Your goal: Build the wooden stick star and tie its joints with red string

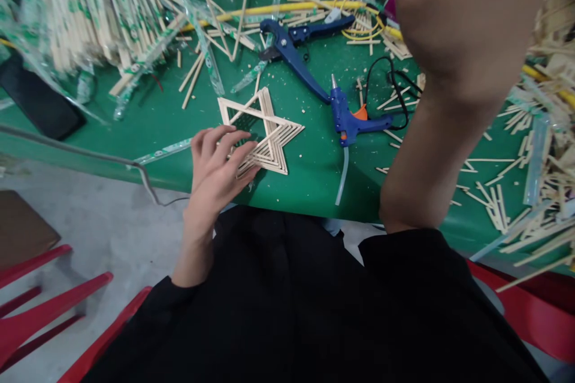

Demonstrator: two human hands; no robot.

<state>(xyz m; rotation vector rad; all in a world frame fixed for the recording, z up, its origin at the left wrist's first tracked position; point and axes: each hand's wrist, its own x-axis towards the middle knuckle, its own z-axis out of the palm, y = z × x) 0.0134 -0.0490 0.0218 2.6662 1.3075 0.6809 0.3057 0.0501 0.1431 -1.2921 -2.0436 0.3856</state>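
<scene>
My left hand (218,158) grips the near left side of a six-pointed star (274,125) built from layered thin wooden sticks, which lies on the green tabletop. Its fingers curl over the star's edge and cover part of it. Raised close to the camera at the upper right is my right hand (453,18), blurred; most of its fingers are beyond the frame or hidden. A blue glue gun (344,114) with a clear glue stick in its back lies right of the star. Behind the star is a blue-handled cutter (291,51).
Bundles of bagged wooden sticks (103,6) fill the back left, near a black phone-like slab (40,96). Loose cut sticks (498,206) are piled along the right. A yellow tube (287,7) crosses the back. Red stools (54,293) stand below at left.
</scene>
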